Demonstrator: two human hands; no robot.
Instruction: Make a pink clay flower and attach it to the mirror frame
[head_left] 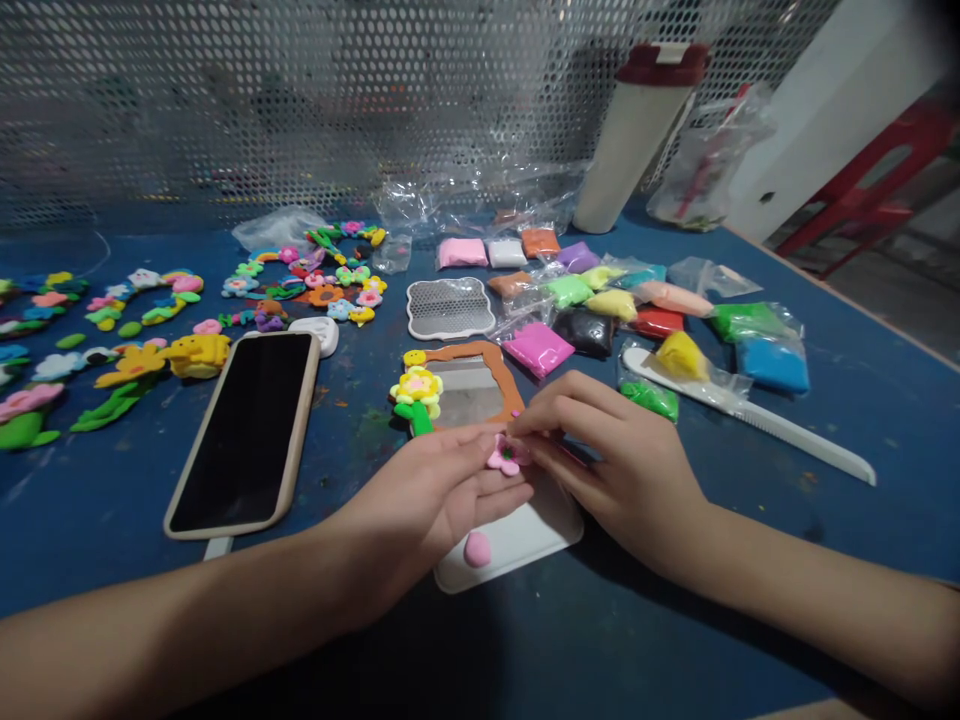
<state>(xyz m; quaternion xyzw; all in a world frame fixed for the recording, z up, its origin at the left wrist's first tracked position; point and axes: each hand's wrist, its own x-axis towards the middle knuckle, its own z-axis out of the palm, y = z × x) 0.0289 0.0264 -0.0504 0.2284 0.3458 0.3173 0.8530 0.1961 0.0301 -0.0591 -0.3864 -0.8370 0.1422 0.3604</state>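
Note:
A small pink clay flower [505, 455] with a dark green centre rests on the fingers of my left hand [442, 485], which is palm up with the thumb against the petals. My right hand [611, 455] has its fingers closed in a pinch at the flower's right edge. Just beyond my hands lies a mirror [469, 388] edged with orange-brown clay, with a yellow clay flower [417, 388] and a green clay piece on its left side. Below my left hand, a ball of pink clay [478, 549] sits on a white board [525, 545], partly covered by my hands.
A phone [244, 435] lies at left, near several colourful clay decorations [326, 285]. Bagged clay packs [538, 347] and a white comb-like tool [787, 425] are at right. A white-framed mirror [450, 334] lies behind; a tumbler [634, 145] stands before the perforated metal panel [300, 100].

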